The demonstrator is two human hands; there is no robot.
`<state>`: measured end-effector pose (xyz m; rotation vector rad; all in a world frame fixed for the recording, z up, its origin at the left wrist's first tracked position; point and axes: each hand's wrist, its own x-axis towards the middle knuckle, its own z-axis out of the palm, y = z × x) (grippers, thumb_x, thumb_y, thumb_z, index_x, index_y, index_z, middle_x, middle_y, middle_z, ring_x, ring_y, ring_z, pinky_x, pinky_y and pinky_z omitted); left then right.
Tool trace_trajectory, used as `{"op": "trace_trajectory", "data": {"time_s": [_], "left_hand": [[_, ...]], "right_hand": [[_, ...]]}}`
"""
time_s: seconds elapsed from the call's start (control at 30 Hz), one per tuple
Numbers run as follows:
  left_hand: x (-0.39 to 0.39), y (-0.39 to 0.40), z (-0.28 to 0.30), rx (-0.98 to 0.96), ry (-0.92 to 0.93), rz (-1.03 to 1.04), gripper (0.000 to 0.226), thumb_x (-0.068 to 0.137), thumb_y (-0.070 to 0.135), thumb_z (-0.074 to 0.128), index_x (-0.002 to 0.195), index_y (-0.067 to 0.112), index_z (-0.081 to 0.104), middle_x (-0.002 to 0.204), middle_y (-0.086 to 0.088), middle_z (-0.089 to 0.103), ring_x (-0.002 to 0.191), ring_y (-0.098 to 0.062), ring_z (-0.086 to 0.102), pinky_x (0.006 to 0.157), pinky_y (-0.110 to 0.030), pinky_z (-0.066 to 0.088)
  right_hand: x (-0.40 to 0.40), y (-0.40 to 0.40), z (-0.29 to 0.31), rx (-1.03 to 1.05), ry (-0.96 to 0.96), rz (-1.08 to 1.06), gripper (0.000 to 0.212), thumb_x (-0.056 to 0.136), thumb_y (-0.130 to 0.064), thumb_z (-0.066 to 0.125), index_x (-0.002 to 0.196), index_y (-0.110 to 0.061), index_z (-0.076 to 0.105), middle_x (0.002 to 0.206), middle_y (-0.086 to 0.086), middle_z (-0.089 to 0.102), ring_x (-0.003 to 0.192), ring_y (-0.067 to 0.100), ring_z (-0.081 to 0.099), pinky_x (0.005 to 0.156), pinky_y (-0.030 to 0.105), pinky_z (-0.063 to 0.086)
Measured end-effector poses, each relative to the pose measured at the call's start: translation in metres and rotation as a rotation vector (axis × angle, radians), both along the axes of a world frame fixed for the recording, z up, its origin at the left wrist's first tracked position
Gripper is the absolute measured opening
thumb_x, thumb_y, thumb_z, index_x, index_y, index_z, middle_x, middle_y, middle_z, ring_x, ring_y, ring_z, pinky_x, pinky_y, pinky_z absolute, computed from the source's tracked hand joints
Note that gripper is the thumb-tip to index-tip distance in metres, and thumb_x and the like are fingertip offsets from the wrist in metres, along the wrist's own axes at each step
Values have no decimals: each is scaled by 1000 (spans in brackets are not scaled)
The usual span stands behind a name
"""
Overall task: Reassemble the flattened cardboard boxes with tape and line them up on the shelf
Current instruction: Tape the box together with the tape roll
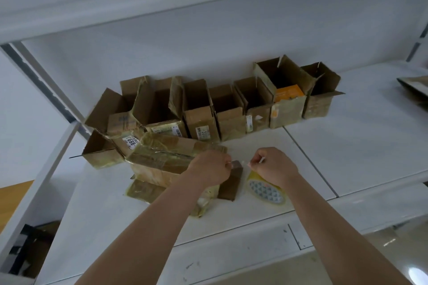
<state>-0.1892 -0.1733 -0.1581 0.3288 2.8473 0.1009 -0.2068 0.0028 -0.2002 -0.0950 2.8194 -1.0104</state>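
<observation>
White metal shelf [324,146] fills the view, with a pale back wall behind it and a second board above. Along the back of the shelf stands a row of open boxes [208,109], already assembled, side by side and touching, their flaps up.

In front of this row, near the left end, lies the box in work [162,164]. It rests on its side, its long axis running from left to right, and shiny tape already covers much of it. One brown flap [232,183] sticks out at its right end, toward the person.

The left hand [209,169] is curled and pinches a short stretch of clear tape just above this flap. The right hand [273,166] is also curled and pinches the other end of the same strip; the two hands are close together, with only the strip between them. The tape roll [266,190] lies on the shelf directly under the right hand, touching the wrist or just below it; I cannot tell which.

The box is left of both hands, so the left hand is nearer to it. I judge that the strip must go down to the left, across the long axis, onto the flap seam.
</observation>
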Motion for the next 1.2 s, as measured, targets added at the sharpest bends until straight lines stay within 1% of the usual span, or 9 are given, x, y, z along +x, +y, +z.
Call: {"op": "trace_trajectory", "data": {"time_s": [0.07,0.2,0.3,0.43,0.57,0.73,0.9,1.03,1.2], "left_hand": [[-1,7,-3,-107,28,25,32,103,29,32,113,19,61,108,-6,61,102,-26,58,78,-33,47],[5,7,-4,-128,101,4,27,104,29,31,100,19,56,102,-7,61,97,-26,59,75,-33,46],[12,-12,-1,134,87,-5,28,105,25,33,92,14,55,89,-4,62,83,-22,59,71,-31,43],[11,-20,-8,526,140,316,18,105,24,38,98,12,49,89,-4,64,78,-21,61,66,-33,46],[6,4,-26,270,310,492,36,97,45,52,108,15,36,84,0,53,77,-24,59,60,-33,42],[0,7,-38,141,366,548,48,95,46,54,124,14,32,86,-2,55,78,-24,64,55,-31,45],[-6,13,-39,75,311,545,71,90,37,67,140,14,22,102,-7,61,91,-28,66,63,-34,51],[-1,12,-33,96,288,510,59,92,23,65,139,13,30,108,-8,62,97,-29,64,65,-32,47],[44,-14,-21,188,290,293,37,89,30,66,118,20,45,86,4,57,79,-19,59,62,-28,44]], "right_hand": [[5,-6,0,20,44,1,22,87,-37,65,68,-34,55,73,-18,57,68,-2,52,53,22,35],[9,-7,-8,-66,-35,-61,19,89,-38,63,72,-30,58,72,-12,63,55,6,63,55,23,45],[10,-2,-12,-119,-50,-106,19,89,-36,63,73,-27,60,68,-12,63,45,3,61,51,23,48],[9,-5,-11,-154,-66,-106,20,89,-34,64,71,-27,60,69,-11,62,50,7,63,58,29,55],[9,-9,-12,-133,-59,-113,20,90,-35,62,72,-28,58,74,-14,60,67,7,60,63,26,49],[20,5,-14,-197,-64,-205,18,92,-33,59,74,-28,57,66,-11,61,37,4,57,46,18,39],[27,11,-14,-160,-35,-224,18,91,-33,59,74,-29,57,66,-11,62,44,7,60,49,21,39],[32,-2,-19,-5,47,-192,18,92,-35,55,74,-31,54,72,-16,58,63,1,52,49,20,31],[34,-2,-17,-31,42,-226,19,90,-35,58,72,-31,54,70,-16,59,64,4,55,50,20,33]]}}
